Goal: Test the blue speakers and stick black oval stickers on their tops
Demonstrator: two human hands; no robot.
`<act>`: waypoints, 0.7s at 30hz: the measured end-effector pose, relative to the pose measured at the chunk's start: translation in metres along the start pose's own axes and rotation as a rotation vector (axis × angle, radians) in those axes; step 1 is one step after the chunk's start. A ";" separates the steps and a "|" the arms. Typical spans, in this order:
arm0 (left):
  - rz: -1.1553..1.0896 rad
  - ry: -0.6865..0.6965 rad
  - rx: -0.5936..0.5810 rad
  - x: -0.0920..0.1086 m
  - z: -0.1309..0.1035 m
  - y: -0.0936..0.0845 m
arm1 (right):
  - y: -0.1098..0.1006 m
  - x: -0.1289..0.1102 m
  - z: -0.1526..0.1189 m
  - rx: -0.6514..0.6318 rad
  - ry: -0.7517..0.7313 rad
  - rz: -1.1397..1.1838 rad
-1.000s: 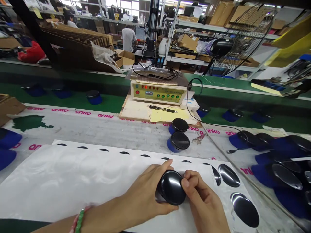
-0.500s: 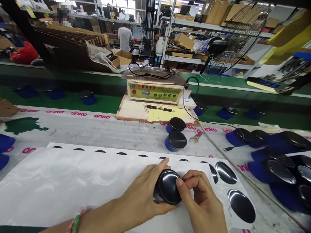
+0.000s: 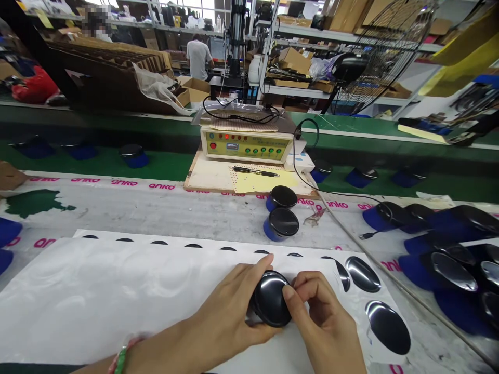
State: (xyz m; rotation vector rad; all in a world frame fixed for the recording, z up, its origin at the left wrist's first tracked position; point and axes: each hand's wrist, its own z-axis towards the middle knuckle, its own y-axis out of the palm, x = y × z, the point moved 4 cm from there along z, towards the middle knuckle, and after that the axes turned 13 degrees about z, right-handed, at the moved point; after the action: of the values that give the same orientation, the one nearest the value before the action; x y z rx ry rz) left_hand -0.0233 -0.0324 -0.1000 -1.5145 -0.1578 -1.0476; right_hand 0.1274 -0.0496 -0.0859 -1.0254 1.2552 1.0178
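Note:
My left hand (image 3: 234, 306) is wrapped around a round case with a glossy black top (image 3: 272, 299), thumb along its far side and fingers beneath. The case is tilted, and its lower body is mostly hidden by the hand. My right hand (image 3: 325, 317) is closed in a pinch at the right rim, its thumb tip pressing on the black top's edge. Whether a thin film or sticker is between those fingers cannot be made out. Under both hands lies a white sheet (image 3: 117, 291), over another sheet bearing glossy black ovals (image 3: 388, 327).
Two blue cases with black lids (image 3: 281, 223) stand ahead. More blue cases (image 3: 436, 270) crowd the right side, near a grey cable (image 3: 366, 246). A control box (image 3: 245, 145) and a pen (image 3: 256, 171) sit on a board. Blue cases (image 3: 133, 156) rest on the green belt (image 3: 163, 161).
Both hands keep the same hold on the round case. The head view has shifted slightly. Blue cases on the left of the green belt appear a little further left.

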 end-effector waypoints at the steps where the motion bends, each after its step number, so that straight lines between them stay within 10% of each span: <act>1: 0.007 0.013 0.004 0.000 0.000 0.000 | 0.000 0.000 0.000 0.000 -0.002 0.002; 15: 0.227 0.209 0.003 0.015 -0.001 -0.010 | 0.000 0.002 -0.001 -0.089 -0.070 0.041; 21: 0.474 0.254 0.001 0.018 -0.002 -0.007 | -0.041 0.017 0.000 0.139 0.005 0.172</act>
State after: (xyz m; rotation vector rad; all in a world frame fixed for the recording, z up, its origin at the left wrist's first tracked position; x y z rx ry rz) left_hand -0.0185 -0.0407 -0.0825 -1.3148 0.3634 -0.8417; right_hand 0.1678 -0.0588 -0.1008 -0.8252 1.4162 1.0428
